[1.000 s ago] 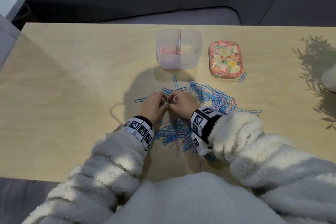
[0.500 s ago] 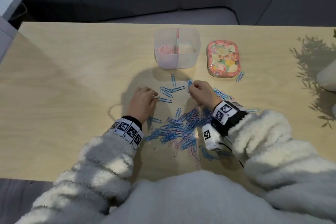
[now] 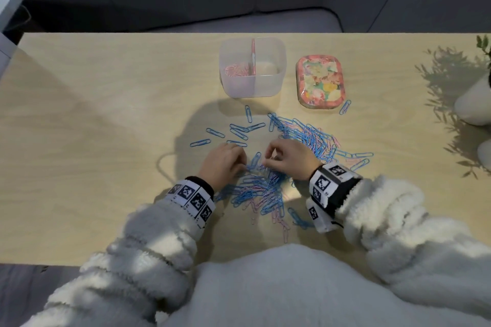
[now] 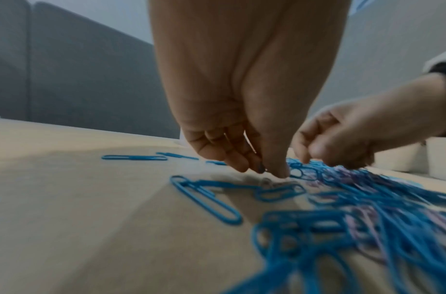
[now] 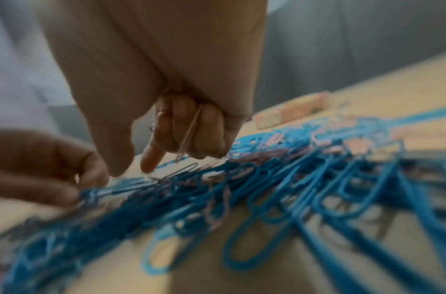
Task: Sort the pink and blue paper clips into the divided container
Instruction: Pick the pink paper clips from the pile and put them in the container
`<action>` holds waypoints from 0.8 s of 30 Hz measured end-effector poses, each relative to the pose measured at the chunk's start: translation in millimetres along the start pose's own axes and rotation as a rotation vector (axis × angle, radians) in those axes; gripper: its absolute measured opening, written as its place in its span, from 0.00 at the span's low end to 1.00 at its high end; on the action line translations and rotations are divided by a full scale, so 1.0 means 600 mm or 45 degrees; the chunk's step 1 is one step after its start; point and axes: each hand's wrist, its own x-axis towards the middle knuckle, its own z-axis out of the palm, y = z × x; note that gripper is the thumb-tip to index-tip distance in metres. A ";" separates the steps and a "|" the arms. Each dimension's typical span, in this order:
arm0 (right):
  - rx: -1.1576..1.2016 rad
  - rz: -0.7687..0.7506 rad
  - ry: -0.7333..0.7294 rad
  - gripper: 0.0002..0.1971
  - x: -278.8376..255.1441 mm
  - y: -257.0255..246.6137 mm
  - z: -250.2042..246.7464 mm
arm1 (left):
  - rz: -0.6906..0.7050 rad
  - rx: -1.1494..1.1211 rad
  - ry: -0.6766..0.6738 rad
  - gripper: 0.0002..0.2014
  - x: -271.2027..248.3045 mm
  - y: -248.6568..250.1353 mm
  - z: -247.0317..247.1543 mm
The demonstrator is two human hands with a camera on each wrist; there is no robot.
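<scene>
Coated wire paper clips (image 3: 268, 188), light, slippery and tangling: we pinch single loops, right hand (image 3: 291, 160) curled round pink clips (image 5: 189, 135), left hand (image 3: 221, 164) pinching at the heap.

Home: sofa (image 3: 239, 21), potted plant (image 3: 475, 98).

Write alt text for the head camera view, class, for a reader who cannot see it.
Two hands, left hand and right hand, pick at a tangled heap of blue and pink wire paper clips on a pale wooden table. Beyond it stand a clear plastic divided container, pink clips in its left compartment, and a floral rounded tin.
</scene>
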 end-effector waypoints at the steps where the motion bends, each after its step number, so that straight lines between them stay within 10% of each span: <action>1: -0.133 -0.023 -0.005 0.07 -0.005 0.005 0.004 | -0.039 -0.060 0.036 0.03 0.002 -0.004 -0.006; 7: -0.310 -0.067 -0.046 0.05 -0.033 0.031 -0.012 | -0.188 -0.046 0.291 0.06 0.007 -0.034 -0.019; 19: -0.702 -0.228 -0.163 0.11 -0.002 -0.030 0.003 | -0.285 0.035 0.088 0.08 0.002 0.017 0.025; 24: -0.286 -0.072 -0.198 0.09 -0.001 -0.003 -0.001 | -0.245 -0.006 0.064 0.04 0.000 0.011 0.020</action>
